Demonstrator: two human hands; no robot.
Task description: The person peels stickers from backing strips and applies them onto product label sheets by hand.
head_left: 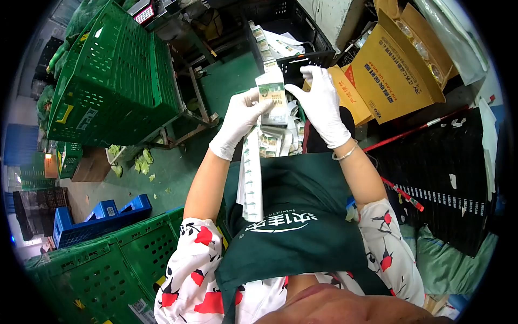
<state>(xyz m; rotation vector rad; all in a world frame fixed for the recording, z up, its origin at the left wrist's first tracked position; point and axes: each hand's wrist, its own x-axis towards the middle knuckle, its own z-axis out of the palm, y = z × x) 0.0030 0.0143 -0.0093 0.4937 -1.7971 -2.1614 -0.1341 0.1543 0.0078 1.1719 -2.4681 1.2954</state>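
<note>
My left hand (241, 120), in a white glove, is closed on a long strip of printed labels (274, 86), with the thumb pressing on its face. The strip runs from the black crate at the top down past my hand, and a white length with small green prints (252, 183) hangs over my apron. My right hand (322, 105), also gloved, is just right of the strip. Its thumb stands apart from its bent fingers and nothing shows between them. Below and between the hands lies a heap of more labels (275, 143), partly hidden by the strip.
A black crate (318, 58) with label strips stands ahead. Green crates (116, 70) rest on a metal stand at left, with more green crates (108, 259) lower left. A cardboard box (396, 73) and a red pole (402, 194) are at right. Leaf scraps (143, 162) litter the floor.
</note>
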